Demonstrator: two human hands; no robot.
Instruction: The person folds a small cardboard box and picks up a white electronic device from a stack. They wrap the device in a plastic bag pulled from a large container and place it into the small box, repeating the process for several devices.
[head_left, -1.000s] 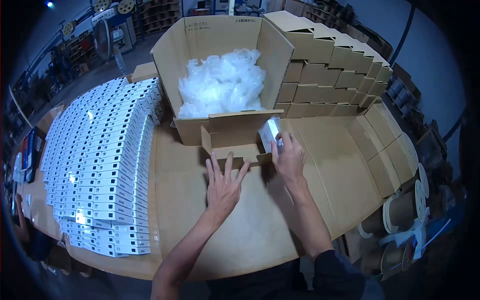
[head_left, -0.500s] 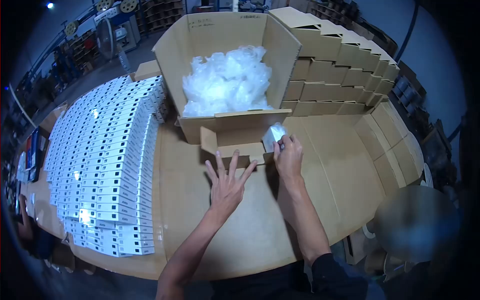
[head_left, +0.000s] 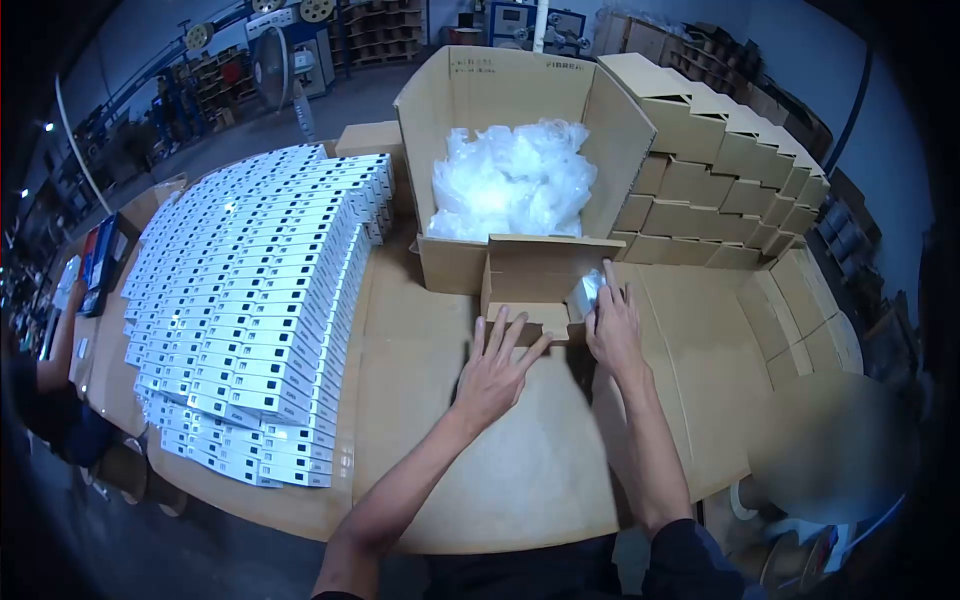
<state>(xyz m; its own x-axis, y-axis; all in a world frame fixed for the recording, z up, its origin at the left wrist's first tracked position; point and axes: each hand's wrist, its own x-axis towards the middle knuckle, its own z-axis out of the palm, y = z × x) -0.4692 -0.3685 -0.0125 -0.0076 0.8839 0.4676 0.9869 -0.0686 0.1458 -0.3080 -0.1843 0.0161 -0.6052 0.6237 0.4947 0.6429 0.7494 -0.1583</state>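
A small open cardboard box (head_left: 527, 275) stands in front of me with its back flap upright. Inside its right end sits a white item in clear plastic wrap (head_left: 588, 292), partly hidden by fingers. My left hand (head_left: 490, 380) is open, its spread fingers resting on the front edge of the box. At the right end, my right hand (head_left: 617, 330) lies against the box beside the wrapped item, fingers stretched upward and apart. It does not appear to grip the item.
Behind the box, a large carton (head_left: 455, 265) holds a heap of clear plastic wrap (head_left: 515, 180). Rows of stacked white boxes (head_left: 270, 300) fill the left. Brown cartons (head_left: 720, 170) are stacked at back right. Another person's arm (head_left: 65, 340) shows at far left.
My right fingers have gone from pinching the wrapped item to stretching out beside it; the item now sits lower in the box. The camera view has shifted left.
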